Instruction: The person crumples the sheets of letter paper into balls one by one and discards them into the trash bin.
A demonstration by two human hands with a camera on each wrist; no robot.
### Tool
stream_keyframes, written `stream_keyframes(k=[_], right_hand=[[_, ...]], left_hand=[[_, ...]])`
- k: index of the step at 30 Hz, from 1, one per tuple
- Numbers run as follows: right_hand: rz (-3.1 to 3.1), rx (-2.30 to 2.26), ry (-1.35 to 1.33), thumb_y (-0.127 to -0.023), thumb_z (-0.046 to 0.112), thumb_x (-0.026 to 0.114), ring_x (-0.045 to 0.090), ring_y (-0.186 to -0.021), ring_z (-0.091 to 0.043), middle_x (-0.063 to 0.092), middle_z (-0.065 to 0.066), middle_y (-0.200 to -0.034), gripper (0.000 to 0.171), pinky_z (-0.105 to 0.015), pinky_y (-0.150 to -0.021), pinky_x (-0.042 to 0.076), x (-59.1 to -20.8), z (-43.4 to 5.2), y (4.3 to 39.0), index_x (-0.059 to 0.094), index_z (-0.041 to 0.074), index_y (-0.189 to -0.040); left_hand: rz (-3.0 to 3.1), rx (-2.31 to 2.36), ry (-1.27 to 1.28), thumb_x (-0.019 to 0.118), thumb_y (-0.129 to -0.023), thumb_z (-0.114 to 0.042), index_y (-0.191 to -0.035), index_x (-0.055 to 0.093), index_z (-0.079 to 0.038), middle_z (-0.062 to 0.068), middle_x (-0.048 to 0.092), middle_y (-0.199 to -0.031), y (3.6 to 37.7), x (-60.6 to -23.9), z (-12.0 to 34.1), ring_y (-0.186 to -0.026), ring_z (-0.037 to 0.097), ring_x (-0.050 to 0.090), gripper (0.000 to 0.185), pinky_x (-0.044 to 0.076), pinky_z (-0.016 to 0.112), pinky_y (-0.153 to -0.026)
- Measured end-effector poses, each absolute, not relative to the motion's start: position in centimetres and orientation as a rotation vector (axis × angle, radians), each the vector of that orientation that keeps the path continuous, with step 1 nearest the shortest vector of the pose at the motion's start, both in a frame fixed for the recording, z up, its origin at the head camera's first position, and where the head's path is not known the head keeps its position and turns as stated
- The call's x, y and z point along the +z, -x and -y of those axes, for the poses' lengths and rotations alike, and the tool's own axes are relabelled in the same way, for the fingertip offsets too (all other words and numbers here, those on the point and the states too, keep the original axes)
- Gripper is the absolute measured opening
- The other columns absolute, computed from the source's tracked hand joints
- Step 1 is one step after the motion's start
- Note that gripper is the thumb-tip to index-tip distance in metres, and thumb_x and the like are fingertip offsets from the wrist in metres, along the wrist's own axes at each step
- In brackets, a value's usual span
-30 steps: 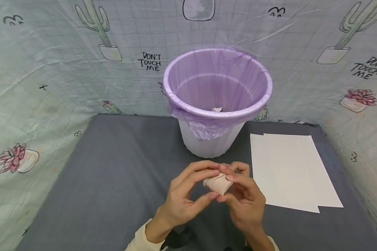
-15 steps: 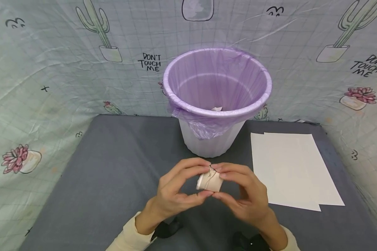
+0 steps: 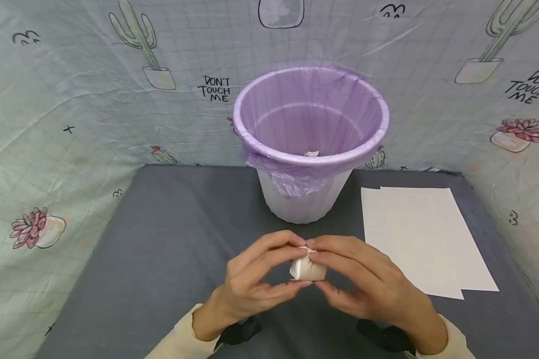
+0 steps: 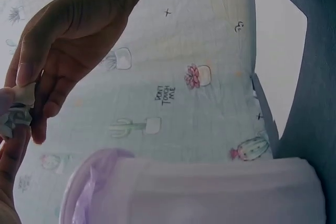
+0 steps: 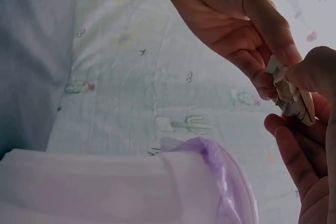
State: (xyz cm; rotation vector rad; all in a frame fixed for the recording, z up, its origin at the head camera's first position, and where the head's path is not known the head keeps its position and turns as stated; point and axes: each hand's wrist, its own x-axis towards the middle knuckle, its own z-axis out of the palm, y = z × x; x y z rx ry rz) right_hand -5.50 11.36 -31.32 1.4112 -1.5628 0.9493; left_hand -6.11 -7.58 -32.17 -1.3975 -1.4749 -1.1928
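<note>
While you pinch the small crumpled wad of paper [image 3: 307, 269] between the left hand [image 3: 256, 276] and right hand [image 3: 364, 284], both gripping it above the grey bench [image 3: 161, 239], you seem midway through squeezing it tight. Next likely calls for lifting it clear over the rim of the purple-lined bin [image 3: 312, 139] just behind. White sheets [image 3: 422, 239] lie right; nothing blocks the path.

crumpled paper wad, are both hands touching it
Touching: the head view shows left hand and right hand fingers pinching the crumpled paper wad.
</note>
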Motion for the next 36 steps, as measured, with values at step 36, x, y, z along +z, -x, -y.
stream_keyframes(k=[36], right_hand=[[1.824,0.903,-1.361,-0.087,0.012,0.058,0.056,-0.066,-0.017,0.061,-0.010,-0.086,0.019,-0.018,-0.056,0.046,-32.9,-12.8,8.2,0.058,-0.007,-0.090]], left_hand=[[1.872,-1.145,1.480,0.068,-0.089,-0.006,-0.105,0.058,0.008,0.021,0.059,-0.115,9.1,-33.7,7.9,-0.106,0.026,0.062,0.023,0.050,0.025,-0.087]])
